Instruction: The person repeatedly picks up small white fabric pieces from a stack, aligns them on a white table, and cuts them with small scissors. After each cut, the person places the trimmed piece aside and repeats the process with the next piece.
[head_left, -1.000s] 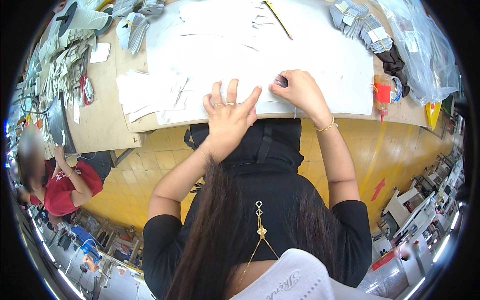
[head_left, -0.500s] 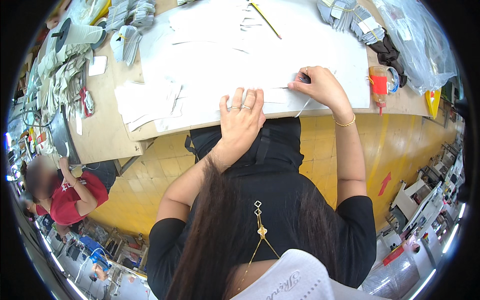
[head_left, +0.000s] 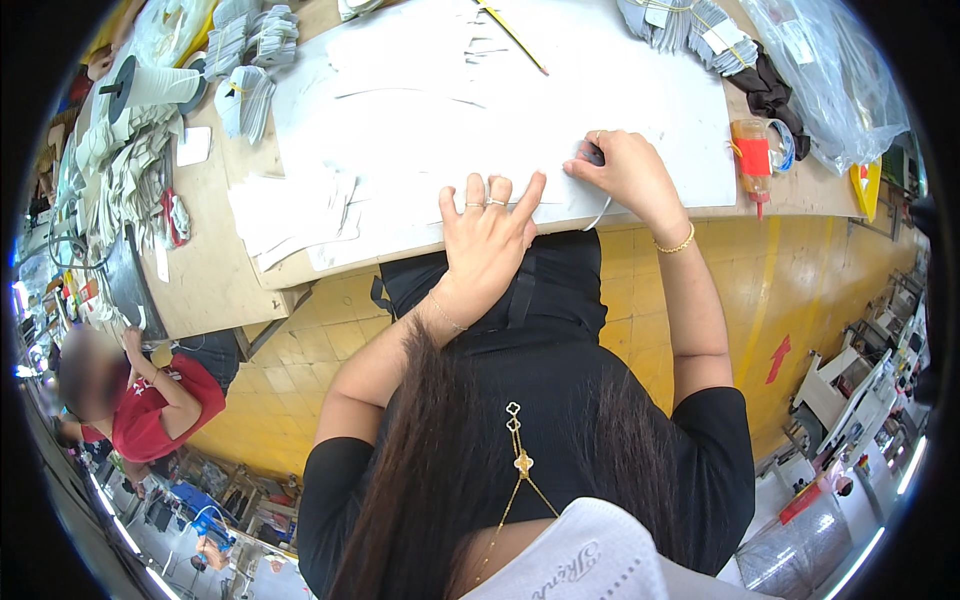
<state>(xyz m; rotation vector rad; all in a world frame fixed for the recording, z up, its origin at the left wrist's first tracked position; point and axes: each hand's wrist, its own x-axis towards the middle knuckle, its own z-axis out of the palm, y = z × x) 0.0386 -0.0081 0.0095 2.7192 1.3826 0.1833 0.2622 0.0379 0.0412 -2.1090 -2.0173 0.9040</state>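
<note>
My left hand (head_left: 488, 225) lies with fingers spread on white pieces near the front edge of the table. My right hand (head_left: 630, 175) is closed a little to the right, just above the white sheet (head_left: 660, 110). A small dark object (head_left: 593, 154) shows between its thumb and fingers; its kind is mostly hidden. Below that hand a narrow white strip (head_left: 599, 214) curves down toward the table edge. Overexposure washes out the outlines of the pieces under my left hand. Left of it, several loose white pieces (head_left: 290, 215) overlap in a pile.
A yellow-black pencil (head_left: 515, 37) lies at the back. On the right are a glue bottle with a red band (head_left: 754, 155), a tape roll (head_left: 782, 145) and clear plastic bags (head_left: 830, 80). Tied grey bundles (head_left: 245, 100) and a thread spool (head_left: 155, 87) stand left. A person in red (head_left: 165, 410) sits at left.
The index finger of my left hand has spread out to the right. My right hand has shifted slightly left, still closed on the dark object. The whole view has tilted a little.
</note>
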